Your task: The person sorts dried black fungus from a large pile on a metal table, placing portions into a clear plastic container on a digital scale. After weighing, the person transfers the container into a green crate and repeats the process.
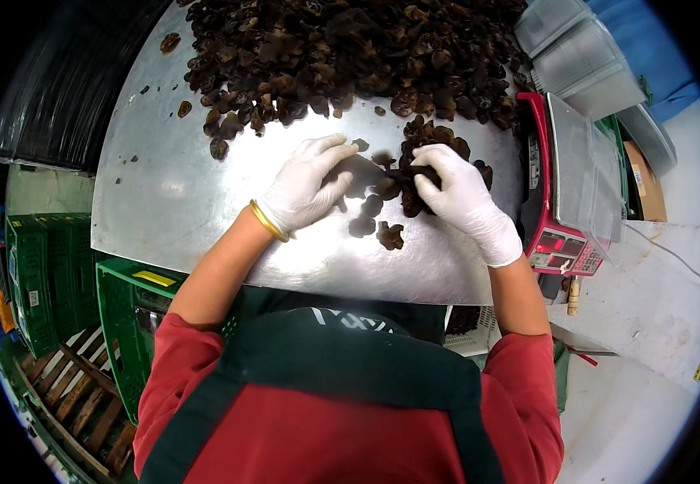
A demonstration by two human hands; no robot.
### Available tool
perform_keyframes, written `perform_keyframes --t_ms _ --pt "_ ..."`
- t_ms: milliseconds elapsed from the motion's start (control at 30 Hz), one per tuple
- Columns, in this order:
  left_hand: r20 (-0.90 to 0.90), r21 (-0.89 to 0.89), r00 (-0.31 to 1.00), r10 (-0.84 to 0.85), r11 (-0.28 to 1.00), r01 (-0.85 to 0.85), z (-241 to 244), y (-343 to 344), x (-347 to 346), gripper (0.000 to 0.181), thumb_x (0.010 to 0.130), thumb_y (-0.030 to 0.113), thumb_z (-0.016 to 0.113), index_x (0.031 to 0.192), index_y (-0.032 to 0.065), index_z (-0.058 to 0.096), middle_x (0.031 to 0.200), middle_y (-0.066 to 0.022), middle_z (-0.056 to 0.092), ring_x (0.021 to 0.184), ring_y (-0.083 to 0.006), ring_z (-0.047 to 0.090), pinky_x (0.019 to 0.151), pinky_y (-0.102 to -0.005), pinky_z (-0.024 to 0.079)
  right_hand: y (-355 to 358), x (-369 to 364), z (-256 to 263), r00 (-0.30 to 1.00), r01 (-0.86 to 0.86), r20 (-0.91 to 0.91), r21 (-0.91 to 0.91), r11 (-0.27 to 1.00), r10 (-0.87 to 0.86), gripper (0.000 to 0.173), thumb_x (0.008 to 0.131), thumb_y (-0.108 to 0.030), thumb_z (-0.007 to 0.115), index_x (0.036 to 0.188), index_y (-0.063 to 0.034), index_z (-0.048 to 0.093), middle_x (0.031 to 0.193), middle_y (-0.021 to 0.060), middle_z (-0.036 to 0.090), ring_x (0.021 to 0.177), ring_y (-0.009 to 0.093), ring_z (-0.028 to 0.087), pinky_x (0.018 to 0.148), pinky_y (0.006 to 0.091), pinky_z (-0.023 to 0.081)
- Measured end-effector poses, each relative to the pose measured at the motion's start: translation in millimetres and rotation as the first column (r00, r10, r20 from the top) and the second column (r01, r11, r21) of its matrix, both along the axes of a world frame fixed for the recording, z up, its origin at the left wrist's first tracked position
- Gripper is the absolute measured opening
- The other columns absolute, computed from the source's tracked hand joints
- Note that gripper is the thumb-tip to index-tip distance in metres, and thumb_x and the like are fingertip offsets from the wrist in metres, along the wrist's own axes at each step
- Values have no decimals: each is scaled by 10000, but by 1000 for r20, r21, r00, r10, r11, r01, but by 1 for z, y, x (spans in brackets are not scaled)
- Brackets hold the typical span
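Note:
My left hand [310, 178], in a white glove with a yellow bangle at the wrist, hovers over or rests on the metal tabletop [162, 199], fingers apart and holding nothing. My right hand [456, 190], gloved too, lies with curled fingers on a small heap of dark wood ear mushrooms [434, 133]; whether it grips any cannot be told. Between the hands are a few loose pieces, and one wood ear piece [390, 235] lies nearer to me. A large pile of wood ear mushrooms [350, 54] covers the far part of the table.
A red digital scale [534, 175] with a clear plastic lid on it stands right of the table. Behind it are stacked clear plastic containers [586, 66]. Green crates [53, 272] and a wooden pallet [84, 393] are at the lower left. Black wrapped goods [66, 78] stand at the upper left.

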State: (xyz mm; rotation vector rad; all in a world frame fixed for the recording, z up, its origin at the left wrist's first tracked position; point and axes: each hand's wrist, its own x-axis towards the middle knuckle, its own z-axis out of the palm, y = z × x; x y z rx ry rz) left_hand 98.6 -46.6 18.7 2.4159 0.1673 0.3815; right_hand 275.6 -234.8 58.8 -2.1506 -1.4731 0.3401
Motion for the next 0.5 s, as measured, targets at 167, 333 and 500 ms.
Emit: perform_keyframes --t_ms 167,333,500 --pt "-21 208 1000 -18 978 22 5 -12 14 551 796 329 695 1260 70 551 1287 -183 504 1153 -357 489 989 -403 409 -23 19 20 921 371 -217 226 901 -325 207 852 -92 601 1043 -17 625 954 67 654 878 145 610 805 270 480" --pt "-109 226 994 -2 974 26 1 -17 24 467 758 291 667 1176 96 594 1096 -143 567 1009 -317 549 863 -394 482 -104 72 99 790 524 -34 554 647 -612 189 902 -46 561 1073 -22 639 1021 52 641 963 113 576 860 248 449" --pt "-131 120 991 -7 993 23 -2 -16 40 292 766 221 624 1027 89 614 974 -108 571 927 -278 584 791 -360 514 -210 130 111 532 783 360 135 607 -766 281 899 -182 612 1135 -29 620 1057 94 657 955 154 604 870 268 453"
